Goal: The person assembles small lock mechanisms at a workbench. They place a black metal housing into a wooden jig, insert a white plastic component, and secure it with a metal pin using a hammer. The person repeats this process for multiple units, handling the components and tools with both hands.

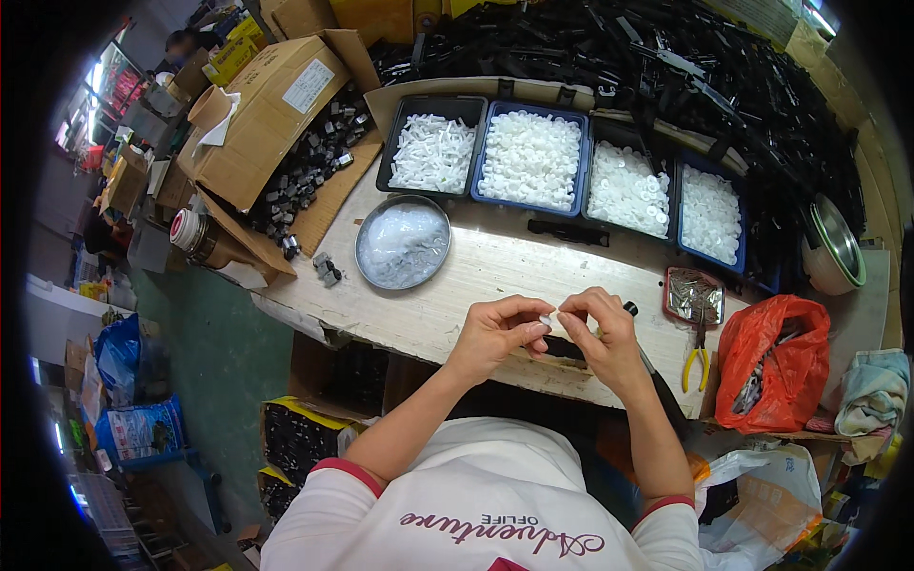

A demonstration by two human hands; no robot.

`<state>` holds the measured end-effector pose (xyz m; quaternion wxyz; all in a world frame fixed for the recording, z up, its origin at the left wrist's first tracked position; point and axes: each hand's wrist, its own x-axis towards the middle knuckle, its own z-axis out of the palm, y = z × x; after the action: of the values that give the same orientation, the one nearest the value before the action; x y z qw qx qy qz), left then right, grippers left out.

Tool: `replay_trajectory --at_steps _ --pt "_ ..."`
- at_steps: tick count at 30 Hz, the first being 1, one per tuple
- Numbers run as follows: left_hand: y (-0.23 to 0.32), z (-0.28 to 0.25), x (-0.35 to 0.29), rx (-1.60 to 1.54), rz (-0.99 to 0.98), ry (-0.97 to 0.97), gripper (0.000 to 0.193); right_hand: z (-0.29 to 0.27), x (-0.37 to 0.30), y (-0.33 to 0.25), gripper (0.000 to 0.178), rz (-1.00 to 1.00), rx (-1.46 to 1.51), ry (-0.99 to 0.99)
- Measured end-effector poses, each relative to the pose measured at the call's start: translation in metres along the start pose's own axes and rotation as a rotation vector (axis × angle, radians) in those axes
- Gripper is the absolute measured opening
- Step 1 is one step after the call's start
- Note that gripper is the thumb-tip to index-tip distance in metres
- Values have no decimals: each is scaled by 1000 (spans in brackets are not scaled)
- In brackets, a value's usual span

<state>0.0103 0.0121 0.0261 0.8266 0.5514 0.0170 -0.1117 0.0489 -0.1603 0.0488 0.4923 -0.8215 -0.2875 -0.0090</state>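
My left hand (502, 333) pinches a small white plastic piece (546, 320) between thumb and fingertips, above the front of the table. Close beside it, my right hand (604, 335) has its thumb and fingers pressed together at the same piece. Whether the right fingertips hold a second part is too small to tell. Beneath the hands lies a dark, long object (568, 363), partly hidden by them. Beyond them, four bins hold white plastic parts: short tubes (433, 152), small pieces (531, 160), round pieces (628, 188) and more small pieces (711, 215).
A round metal dish (360, 249) with clear, shiny contents stands left. A tipped cardboard box (249, 124) spills metal parts. At right are a red tray (695, 293) of small metal pieces, yellow-handled pliers (696, 369) and a red bag (773, 362). Black parts (609, 57) heap up behind.
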Motion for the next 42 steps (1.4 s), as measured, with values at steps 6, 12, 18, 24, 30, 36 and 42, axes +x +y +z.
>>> replay_trajectory --at_steps 6,12,18,24,30,36,42 --pt "-9 -3 -4 -149 5 29 20 18 -7 4 8 -94 22 105" --pt "-3 2 -7 -25 -33 86 20 29 -3 5 10 -177 -137 122" --pt "-6 -24 -6 491 58 93 25 31 -19 14 10 -119 -322 -35" --pt "-9 -23 -4 616 -1 69 27 48 -24 18 13 -118 -454 -74" --pt "-11 -15 3 950 92 40 23 43 -24 20 16 -165 -500 -107" --pt "12 1 28 1379 20 -199 23 -25 -21 43 12 -27 -497 140" --pt "24 37 126 1390 452 -19 13 -89 -23 91 18 285 -994 199"
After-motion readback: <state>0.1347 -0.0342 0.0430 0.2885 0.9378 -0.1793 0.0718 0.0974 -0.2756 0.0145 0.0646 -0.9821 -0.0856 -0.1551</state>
